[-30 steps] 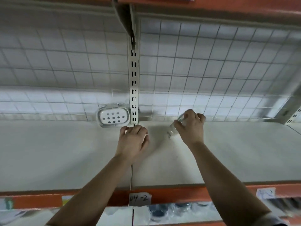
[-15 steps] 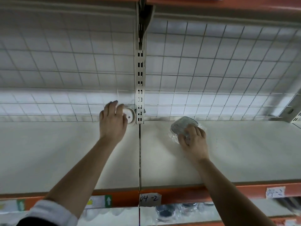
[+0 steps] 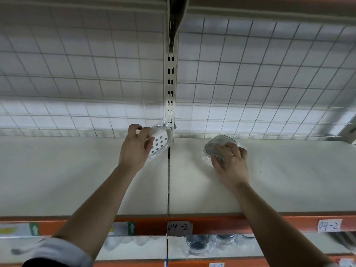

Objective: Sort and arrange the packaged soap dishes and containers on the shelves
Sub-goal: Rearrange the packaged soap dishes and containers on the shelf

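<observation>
In the head view, the left hand (image 3: pixel 135 149) has its fingers and thumb curled round the near end of a white oval plastic soap dish with dark drain holes, sealed in clear wrap (image 3: pixel 160 143). The dish tilts away from the palm with its holed face turned outward and its far end just beside the slotted metal upright (image 3: pixel 170 83). Whether its lower edge touches the cream shelf board (image 3: pixel 77 180) cannot be told. The right hand (image 3: pixel 231 162) clasps a smoky transparent container in crinkled film (image 3: pixel 217 146) from above, thumb on its near side, the container resting on the board under the fingers. This looks like the placing step. Next, each piece probably needs setting flat and squaring up near the wire mesh back (image 3: pixel 77 74).
</observation>
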### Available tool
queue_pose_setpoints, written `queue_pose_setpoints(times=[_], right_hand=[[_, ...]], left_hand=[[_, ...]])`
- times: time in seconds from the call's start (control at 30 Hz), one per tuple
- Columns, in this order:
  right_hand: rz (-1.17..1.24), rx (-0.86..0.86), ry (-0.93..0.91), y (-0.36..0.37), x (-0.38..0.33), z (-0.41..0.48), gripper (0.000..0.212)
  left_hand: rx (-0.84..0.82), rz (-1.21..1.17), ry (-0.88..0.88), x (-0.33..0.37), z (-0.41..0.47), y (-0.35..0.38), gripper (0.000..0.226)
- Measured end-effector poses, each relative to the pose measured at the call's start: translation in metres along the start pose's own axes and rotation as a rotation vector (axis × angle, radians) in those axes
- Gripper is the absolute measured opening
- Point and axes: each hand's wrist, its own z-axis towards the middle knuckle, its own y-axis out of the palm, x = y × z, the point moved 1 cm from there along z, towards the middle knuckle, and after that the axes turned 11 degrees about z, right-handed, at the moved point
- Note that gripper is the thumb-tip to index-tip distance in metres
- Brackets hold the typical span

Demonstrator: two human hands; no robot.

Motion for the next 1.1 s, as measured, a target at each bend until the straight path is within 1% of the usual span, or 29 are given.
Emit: queue_pose_setpoints(times=[0.07, 0.13, 0.2, 0.23, 0.3, 0.33, 0.4, 0.47, 0.6, 0.67, 0.73, 0.8, 0.9, 1.0, 1.1], right_hand=[[-0.004, -0.006, 0.003, 0.000, 0.000, 0.000, 0.042], [0.002, -0.005, 0.011, -0.001, 0.000, 0.000, 0.041], [0.004, 0.000, 0.009, -0.001, 0.001, 0.000, 0.041], [0.002, 0.002, 0.011, -0.001, 0.001, 0.000, 0.040], [0.005, 0.009, 0.019, 0.000, 0.002, 0.000, 0.040], [0.013, 0.016, 0.026, 0.000, 0.002, 0.000, 0.040], [0.028, 0.028, 0.043, -0.001, 0.002, 0.000, 0.041], [0.019, 0.012, 0.089, 0.000, 0.002, 0.001, 0.049], [-0.056, -0.043, 0.167, 0.001, -0.001, 0.002, 0.067], [-0.085, -0.048, 0.222, -0.001, -0.007, 0.003, 0.068], [-0.107, -0.050, 0.267, -0.005, -0.011, -0.002, 0.064], [-0.111, -0.062, 0.273, -0.015, -0.012, -0.014, 0.060], [-0.027, -0.072, 0.253, -0.044, -0.007, -0.036, 0.053], [0.131, 0.058, 0.225, -0.094, 0.007, -0.063, 0.047], [0.233, 0.214, 0.205, -0.148, 0.030, -0.099, 0.046]], left_hand=[[0.015, 0.013, 0.096, 0.008, -0.006, 0.000, 0.038], [0.008, 0.083, 0.238, 0.018, -0.011, -0.001, 0.046], [-0.044, 0.173, 0.347, 0.029, -0.019, 0.001, 0.049], [-0.077, 0.201, 0.389, 0.035, -0.025, 0.004, 0.054], [-0.119, 0.201, 0.443, 0.044, -0.037, 0.011, 0.059], [-0.115, 0.173, 0.445, 0.046, -0.041, 0.013, 0.059], [-0.064, 0.090, 0.394, 0.043, -0.043, 0.017, 0.058], [-0.064, 0.050, 0.314, 0.035, -0.042, 0.018, 0.060], [-0.260, -0.053, 0.167, 0.027, -0.045, 0.023, 0.071], [-0.286, -0.072, 0.174, 0.031, -0.044, 0.024, 0.070], [-0.282, -0.021, 0.235, 0.038, -0.044, 0.023, 0.067], [-0.290, 0.042, 0.296, 0.050, -0.047, 0.021, 0.068], [-0.300, 0.040, 0.289, 0.076, -0.057, 0.016, 0.070], [-0.257, 0.014, 0.268, 0.121, -0.076, 0.011, 0.071], [-0.137, -0.069, 0.310, 0.178, -0.101, 0.011, 0.067]])
